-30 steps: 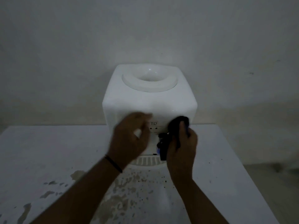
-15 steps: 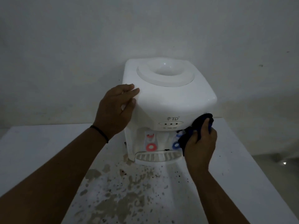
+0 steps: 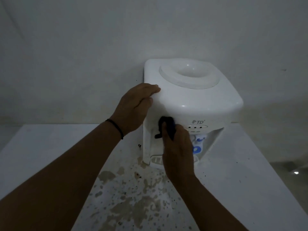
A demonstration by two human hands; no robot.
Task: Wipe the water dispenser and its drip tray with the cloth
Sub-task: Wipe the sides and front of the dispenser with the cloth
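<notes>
A white tabletop water dispenser (image 3: 196, 99) stands on a white table (image 3: 241, 172) against the wall. My left hand (image 3: 135, 107) lies flat with straight fingers on its upper left corner. My right hand (image 3: 178, 149) grips a dark blue cloth (image 3: 167, 126) and presses it against the front left of the dispenser, under the overhang. The hand hides the left tap and most of the white drip tray (image 3: 156, 160). The blue tap (image 3: 198, 145) shows to the right of my hand.
The table top in front of the dispenser carries brown stains and worn patches (image 3: 133, 197). A plain grey wall (image 3: 100, 55) rises directly behind. The table's right edge drops to a dim floor (image 3: 291, 170).
My right hand has carried the cloth from the dispenser's front right corner across to its front left, covering the red tap. My left hand stays on the upper left corner.
</notes>
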